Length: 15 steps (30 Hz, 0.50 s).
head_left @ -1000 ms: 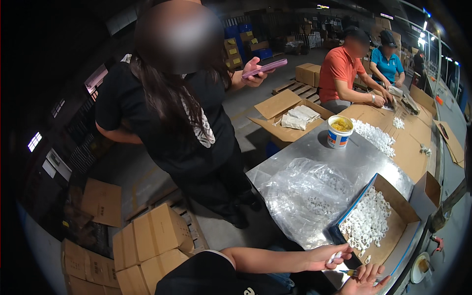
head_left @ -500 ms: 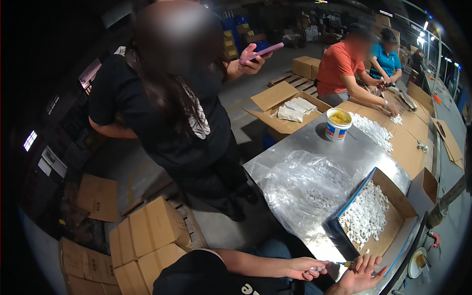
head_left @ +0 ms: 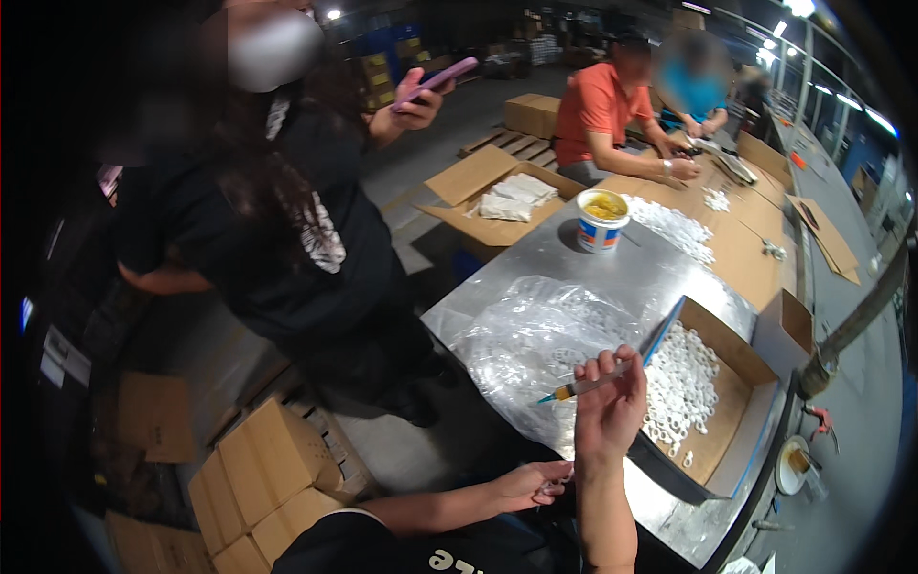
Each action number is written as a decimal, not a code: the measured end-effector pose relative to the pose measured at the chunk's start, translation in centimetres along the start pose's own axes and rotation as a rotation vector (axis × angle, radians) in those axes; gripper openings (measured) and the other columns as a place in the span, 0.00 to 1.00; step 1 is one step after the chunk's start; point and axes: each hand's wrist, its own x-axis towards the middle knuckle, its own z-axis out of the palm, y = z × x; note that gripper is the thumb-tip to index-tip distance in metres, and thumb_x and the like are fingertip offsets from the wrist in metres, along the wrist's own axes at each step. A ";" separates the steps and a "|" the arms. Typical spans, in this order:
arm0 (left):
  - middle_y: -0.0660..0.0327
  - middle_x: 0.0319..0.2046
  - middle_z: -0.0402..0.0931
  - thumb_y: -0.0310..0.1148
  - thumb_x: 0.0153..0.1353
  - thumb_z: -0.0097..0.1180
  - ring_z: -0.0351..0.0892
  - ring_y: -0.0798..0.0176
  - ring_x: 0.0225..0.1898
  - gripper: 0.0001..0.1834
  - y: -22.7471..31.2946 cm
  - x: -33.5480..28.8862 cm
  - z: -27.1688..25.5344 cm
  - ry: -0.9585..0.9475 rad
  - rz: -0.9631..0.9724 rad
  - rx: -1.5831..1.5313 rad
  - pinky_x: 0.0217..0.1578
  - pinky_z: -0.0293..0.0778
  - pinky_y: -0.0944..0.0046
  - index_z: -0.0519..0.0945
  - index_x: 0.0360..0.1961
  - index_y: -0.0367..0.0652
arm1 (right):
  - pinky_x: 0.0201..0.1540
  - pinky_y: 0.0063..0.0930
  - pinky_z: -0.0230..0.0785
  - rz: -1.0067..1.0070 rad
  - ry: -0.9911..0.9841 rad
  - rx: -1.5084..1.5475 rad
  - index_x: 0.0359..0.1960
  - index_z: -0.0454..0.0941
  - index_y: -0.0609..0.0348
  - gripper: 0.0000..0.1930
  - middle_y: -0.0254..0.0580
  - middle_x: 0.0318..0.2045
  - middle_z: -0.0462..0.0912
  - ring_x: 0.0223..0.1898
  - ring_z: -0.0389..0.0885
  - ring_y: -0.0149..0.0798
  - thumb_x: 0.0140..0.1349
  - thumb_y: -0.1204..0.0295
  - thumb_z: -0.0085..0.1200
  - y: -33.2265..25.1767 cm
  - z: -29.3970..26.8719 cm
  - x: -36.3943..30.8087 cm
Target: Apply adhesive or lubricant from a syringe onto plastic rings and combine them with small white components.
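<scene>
My right hand [head_left: 612, 413] is raised with its palm up, next to the box of white parts, and is closed around a slim syringe [head_left: 566, 391]. The syringe has yellowish contents and a blue tip pointing left over the plastic bag. Low in front of my body, my left hand [head_left: 532, 486] is closed on small whitish pieces, mostly hidden by the fingers. Beyond the hands lies a clear plastic bag [head_left: 521, 335] with white parts inside. An open cardboard box [head_left: 734, 421] with blue edges holds a heap of small white ring-shaped parts [head_left: 681, 378].
On the metal table [head_left: 660, 277] stands a tub [head_left: 601, 234] of yellow paste. A person [head_left: 316, 258] holding a phone stands close at the left. Two people work at the far end. Cartons [head_left: 263, 469] are stacked at lower left; a pole [head_left: 865, 316] rises at right.
My right hand has lifted with the syringe, away from my left hand and up beside the box. My left hand stays low and closed. The whole view has shifted.
</scene>
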 end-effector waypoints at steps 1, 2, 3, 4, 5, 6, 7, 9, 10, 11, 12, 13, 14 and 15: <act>0.72 0.26 0.63 0.35 0.64 0.47 0.55 0.80 0.20 0.07 0.2 -0.1 0.2 0.046 0.005 0.017 0.15 0.50 0.82 0.74 0.37 0.45 | 0.41 0.32 0.60 -0.025 0.010 -0.009 0.36 0.67 0.55 0.10 0.34 0.25 0.64 0.29 0.64 0.33 0.66 0.63 0.39 -0.3 -0.1 -0.3; 0.72 0.26 0.63 0.35 0.64 0.47 0.55 0.80 0.20 0.07 0.5 -0.1 0.5 0.033 -0.018 0.021 0.15 0.50 0.82 0.74 0.37 0.45 | 0.41 0.32 0.60 -0.046 0.020 -0.019 0.36 0.67 0.55 0.10 0.34 0.25 0.64 0.29 0.64 0.33 0.66 0.63 0.38 -0.7 -0.3 -0.7; 0.72 0.26 0.64 0.35 0.64 0.47 0.55 0.80 0.20 0.08 0.8 -0.2 0.9 0.057 -0.006 0.043 0.15 0.50 0.82 0.74 0.39 0.45 | 0.41 0.32 0.60 -0.060 0.029 -0.031 0.35 0.67 0.55 0.10 0.34 0.25 0.63 0.29 0.63 0.33 0.66 0.63 0.38 -1.0 -0.5 -1.2; 0.71 0.26 0.64 0.36 0.64 0.48 0.55 0.80 0.19 0.09 1.0 -0.1 1.4 0.082 0.007 0.064 0.15 0.51 0.82 0.74 0.41 0.44 | 0.41 0.32 0.60 -0.074 0.039 -0.038 0.35 0.67 0.55 0.10 0.34 0.25 0.63 0.29 0.63 0.33 0.66 0.63 0.38 -1.6 -0.7 -1.7; 0.71 0.27 0.65 0.38 0.65 0.46 0.55 0.81 0.19 0.13 1.3 0.2 1.9 0.108 -0.025 0.096 0.15 0.51 0.82 0.74 0.46 0.44 | 0.41 0.32 0.60 -0.114 0.082 -0.034 0.35 0.67 0.55 0.10 0.33 0.24 0.63 0.28 0.63 0.33 0.66 0.63 0.38 -2.2 -0.8 -2.3; 0.71 0.27 0.65 0.38 0.65 0.46 0.55 0.81 0.19 0.13 1.2 0.4 2.2 0.103 -0.040 0.095 0.15 0.51 0.82 0.74 0.46 0.44 | 0.41 0.31 0.60 -0.153 0.126 -0.027 0.35 0.67 0.55 0.10 0.33 0.24 0.63 0.28 0.63 0.33 0.66 0.64 0.37 -2.8 -1.1 -3.0; 0.71 0.29 0.65 0.39 0.65 0.46 0.55 0.82 0.18 0.14 1.1 0.6 2.5 0.065 -0.026 0.072 0.14 0.50 0.82 0.72 0.48 0.44 | 0.40 0.30 0.59 -0.189 0.119 -0.016 0.35 0.68 0.55 0.10 0.33 0.24 0.63 0.27 0.63 0.33 0.66 0.63 0.37 -3.4 -1.8 -3.7; 0.70 0.31 0.65 0.39 0.67 0.44 0.54 0.83 0.18 0.16 1.0 0.9 3.0 0.012 -0.046 0.067 0.13 0.49 0.83 0.68 0.52 0.44 | 0.36 0.29 0.58 -0.258 0.105 -0.006 0.35 0.68 0.56 0.12 0.34 0.22 0.62 0.24 0.60 0.31 0.65 0.62 0.37 -4.7 -2.3 -5.3; 0.70 0.31 0.65 0.39 0.67 0.44 0.54 0.83 0.18 0.16 0.6 1.1 3.1 0.010 -0.057 0.067 0.13 0.49 0.83 0.68 0.52 0.44 | 0.35 0.28 0.57 -0.295 0.087 -0.016 0.35 0.68 0.57 0.13 0.34 0.21 0.62 0.23 0.59 0.31 0.65 0.61 0.37 -5.4 -2.6 -6.1; 0.70 0.31 0.65 0.39 0.67 0.43 0.54 0.83 0.18 0.16 0.2 1.2 3.1 -0.007 -0.045 0.062 0.13 0.49 0.83 0.68 0.53 0.45 | 0.31 0.27 0.55 -0.333 0.114 0.008 0.34 0.68 0.58 0.14 0.34 0.20 0.61 0.22 0.58 0.30 0.65 0.60 0.37 -5.9 -2.9 -6.9; 0.70 0.32 0.65 0.39 0.67 0.42 0.54 0.83 0.18 0.16 0.0 1.5 3.3 -0.025 -0.033 0.059 0.14 0.49 0.83 0.67 0.53 0.45 | 0.28 0.25 0.53 -0.357 0.118 0.009 0.33 0.68 0.58 0.15 0.33 0.19 0.60 0.21 0.56 0.30 0.65 0.59 0.37 -6.6 -3.1 -7.4; 0.70 0.32 0.64 0.38 0.67 0.42 0.54 0.83 0.17 0.17 -0.1 1.6 3.6 -0.018 -0.068 0.060 0.13 0.48 0.83 0.66 0.55 0.45 | 0.27 0.25 0.52 -0.387 0.149 0.033 0.32 0.68 0.58 0.17 0.33 0.18 0.59 0.20 0.55 0.29 0.65 0.57 0.36 -7.0 -3.2 -8.0; 0.70 0.32 0.64 0.38 0.67 0.42 0.54 0.83 0.17 0.17 -0.1 1.8 4.0 -0.017 -0.084 0.059 0.13 0.48 0.83 0.66 0.55 0.45 | 0.25 0.25 0.51 -0.418 0.183 0.058 0.32 0.67 0.58 0.18 0.33 0.18 0.59 0.19 0.54 0.29 0.65 0.54 0.36 -7.5 -3.3 -8.6; 0.69 0.32 0.64 0.37 0.67 0.43 0.54 0.83 0.17 0.17 -0.1 2.0 4.2 -0.031 -0.080 0.082 0.13 0.49 0.82 0.66 0.55 0.45 | 0.25 0.25 0.51 -0.427 0.199 0.059 0.32 0.67 0.58 0.18 0.33 0.18 0.59 0.19 0.54 0.29 0.65 0.54 0.36 -7.9 -3.6 -8.8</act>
